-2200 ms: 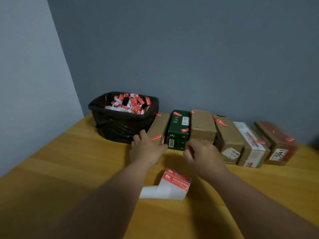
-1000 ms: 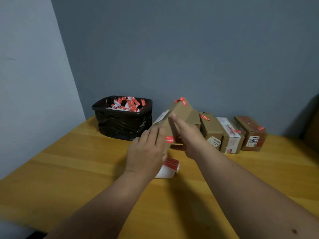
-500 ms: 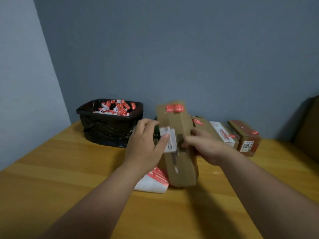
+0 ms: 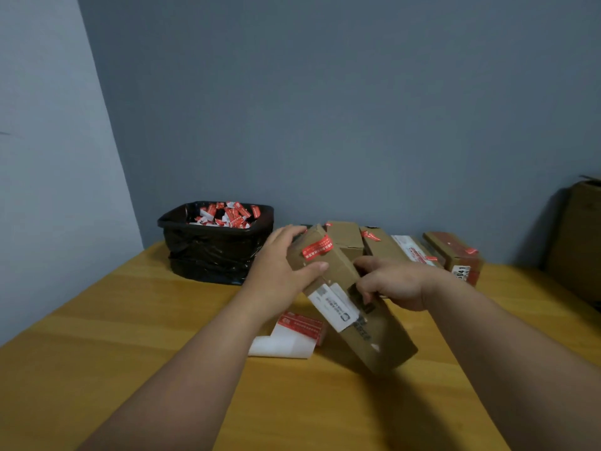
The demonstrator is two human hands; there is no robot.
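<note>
I hold a long brown cardboard box [image 4: 374,330] tilted above the wooden table [image 4: 113,336]. It carries a red sticker [image 4: 317,247] near its upper end and a white shipping label [image 4: 335,305] on its side. My left hand [image 4: 279,271] grips the upper end, thumb across the face below the red sticker. My right hand [image 4: 390,283] grips the box's right edge at mid-length, fingers curled round it. A roll of red-and-white stickers [image 4: 292,333] lies on the table under the box.
A black bin lined with a bag [image 4: 211,252] holds several peeled red-and-white backings at the back left. A row of cardboard boxes [image 4: 383,245] stands along the wall, ending in one marked 5041 [image 4: 458,255]. A large carton [image 4: 582,242] stands at the far right.
I lifted the brown box out of the row and brought it over the sticker roll. Over the last half second it tilted, its lower end swinging right.
</note>
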